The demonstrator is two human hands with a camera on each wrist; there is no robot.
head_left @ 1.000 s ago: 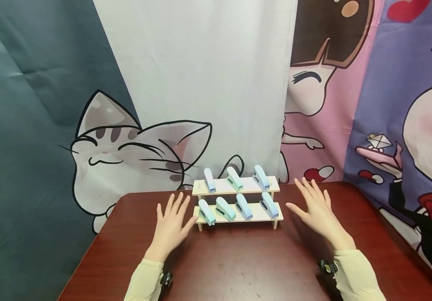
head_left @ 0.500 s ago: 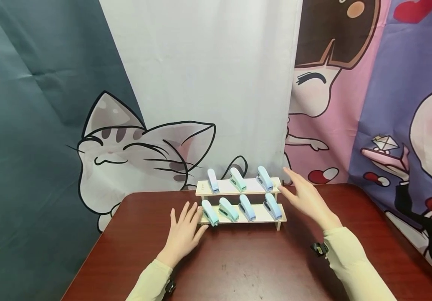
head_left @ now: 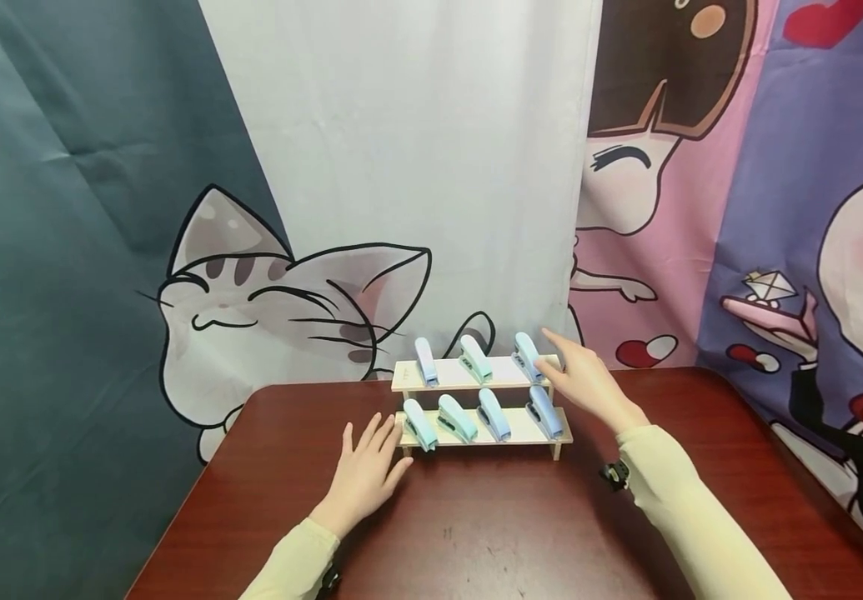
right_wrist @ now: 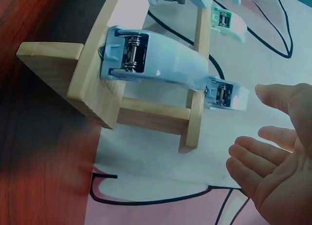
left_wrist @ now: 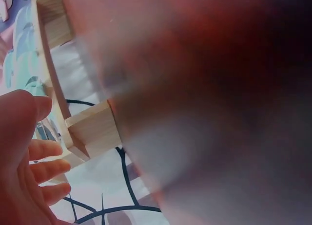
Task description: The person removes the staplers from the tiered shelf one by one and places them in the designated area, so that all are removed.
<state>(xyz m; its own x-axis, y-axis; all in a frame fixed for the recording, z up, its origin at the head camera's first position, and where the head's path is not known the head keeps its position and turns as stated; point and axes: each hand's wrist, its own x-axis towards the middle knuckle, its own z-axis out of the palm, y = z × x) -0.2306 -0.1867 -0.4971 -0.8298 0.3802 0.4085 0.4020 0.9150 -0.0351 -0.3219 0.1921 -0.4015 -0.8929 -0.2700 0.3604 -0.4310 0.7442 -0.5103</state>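
A two-tier wooden rack [head_left: 502,368] carries small staplers in pale blue and mint green, three on the upper shelf and several on the lower. My right hand [head_left: 589,385] is at the rack's right end, beside the upper right blue stapler [head_left: 525,354]. In the right wrist view its thumb and fingers are spread, a small gap short of that stapler [right_wrist: 226,94]. My left hand [head_left: 362,479] has its fingers extended by the left end of the lower shelf, near the leftmost mint stapler [head_left: 419,425]. Whether its fingertips touch the rack I cannot tell.
The rack stands toward the back of a dark red-brown wooden table [head_left: 476,525]. Right behind it hangs a cartoon-printed cloth [head_left: 439,167]. On the lower shelf's right end sits a blue stapler [head_left: 544,412], below my right hand.
My right hand has moved left and slightly up, from beside the rack to the upper right stapler. My left hand has shifted slightly right and lower. The staplers stay on the rack.
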